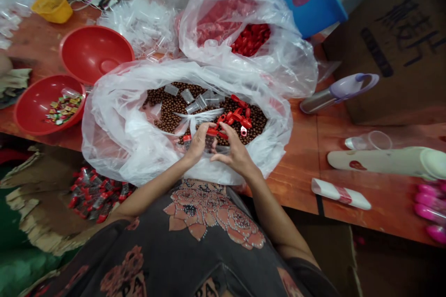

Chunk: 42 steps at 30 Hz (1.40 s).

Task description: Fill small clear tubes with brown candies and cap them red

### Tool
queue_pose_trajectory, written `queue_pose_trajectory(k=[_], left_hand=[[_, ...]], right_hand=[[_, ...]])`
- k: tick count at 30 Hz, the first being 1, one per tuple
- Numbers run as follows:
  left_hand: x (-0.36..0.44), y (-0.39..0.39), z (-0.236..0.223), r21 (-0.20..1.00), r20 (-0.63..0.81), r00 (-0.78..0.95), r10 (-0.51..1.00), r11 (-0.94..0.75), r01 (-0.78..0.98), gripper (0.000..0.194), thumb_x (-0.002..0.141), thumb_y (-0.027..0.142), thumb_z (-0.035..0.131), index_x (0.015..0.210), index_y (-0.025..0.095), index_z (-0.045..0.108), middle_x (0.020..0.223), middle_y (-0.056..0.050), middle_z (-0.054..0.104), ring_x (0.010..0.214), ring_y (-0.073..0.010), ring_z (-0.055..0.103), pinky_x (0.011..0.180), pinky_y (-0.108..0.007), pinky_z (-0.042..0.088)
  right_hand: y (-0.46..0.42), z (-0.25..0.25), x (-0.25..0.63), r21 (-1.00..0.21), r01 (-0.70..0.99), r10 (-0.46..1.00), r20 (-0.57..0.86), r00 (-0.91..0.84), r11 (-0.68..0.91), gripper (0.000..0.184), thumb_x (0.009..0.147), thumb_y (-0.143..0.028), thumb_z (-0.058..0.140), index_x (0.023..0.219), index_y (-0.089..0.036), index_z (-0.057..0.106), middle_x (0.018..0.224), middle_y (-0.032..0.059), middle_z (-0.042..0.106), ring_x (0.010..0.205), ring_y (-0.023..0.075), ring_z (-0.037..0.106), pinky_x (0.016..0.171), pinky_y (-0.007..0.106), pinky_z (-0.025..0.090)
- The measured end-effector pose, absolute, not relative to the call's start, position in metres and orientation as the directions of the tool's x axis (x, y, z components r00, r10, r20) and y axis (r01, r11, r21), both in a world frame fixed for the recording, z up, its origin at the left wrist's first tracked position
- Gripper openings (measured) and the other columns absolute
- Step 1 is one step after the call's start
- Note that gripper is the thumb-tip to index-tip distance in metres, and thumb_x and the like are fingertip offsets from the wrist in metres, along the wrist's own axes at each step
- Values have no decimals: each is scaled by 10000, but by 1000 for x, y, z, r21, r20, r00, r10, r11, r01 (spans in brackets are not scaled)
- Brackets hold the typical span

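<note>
Both hands are over an open plastic bag (114, 102) of small brown balls (170, 113). My left hand (197, 145) is closed around a small clear container (210, 141) with a red cap, dark contents showing through its wall. Just right of it, my right hand (236, 151) has its thumb and forefinger apart, the fingertips near the container and a red cap. What its other fingers touch is partly hidden. Several loose red caps (237, 115) lie on the balls beyond my right hand. Farther back, several clear empty tubes (199, 102) rest on the balls.
Behind stands a bag of red caps (251, 39), beside a pile of clear plastic tubes (139, 25). Two red bowls sit left, one holding small wrapped pieces (64, 109). Capped containers (95, 192) fill a box below. A steel flask (317, 101) and pale thermos (376, 161) lie right.
</note>
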State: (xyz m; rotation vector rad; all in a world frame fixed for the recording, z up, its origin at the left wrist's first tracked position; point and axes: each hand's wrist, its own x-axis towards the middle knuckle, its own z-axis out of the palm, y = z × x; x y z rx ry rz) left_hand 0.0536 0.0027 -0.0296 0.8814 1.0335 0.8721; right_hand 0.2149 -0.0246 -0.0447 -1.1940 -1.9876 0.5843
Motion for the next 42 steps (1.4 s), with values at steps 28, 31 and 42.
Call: queue_pose_trajectory(k=[28, 31, 42], left_hand=[[44, 1, -26, 969, -240, 473, 848, 236, 68, 660, 932, 697, 234, 886, 156, 609, 541, 12, 527, 465, -107, 495, 479, -226, 425], [46, -1, -29, 962, -250, 503, 827, 271, 33, 698, 914, 728, 212, 897, 151, 605, 530, 17, 515, 433, -104, 488, 432, -219, 402], [54, -12, -39, 916, -259, 459, 850, 367, -161, 723, 899, 743, 255, 1181, 145, 548, 543, 24, 566, 378, -98, 484, 353, -191, 380]], right_hand=[[-25, -20, 192, -877, 343, 936, 351, -24, 338, 90, 873, -360, 679, 911, -310, 743, 890, -11, 746, 846, 177, 679, 828, 368, 535], [-23, -23, 194, -851, 352, 919, 382, -95, 391, 117, 896, -370, 650, 922, -319, 751, 889, -4, 745, 846, 182, 672, 809, 376, 524], [-21, -20, 209, -881, 254, 904, 330, -272, 398, 215, 916, -328, 624, 1102, -368, 723, 857, -4, 614, 813, 147, 598, 726, 308, 502]])
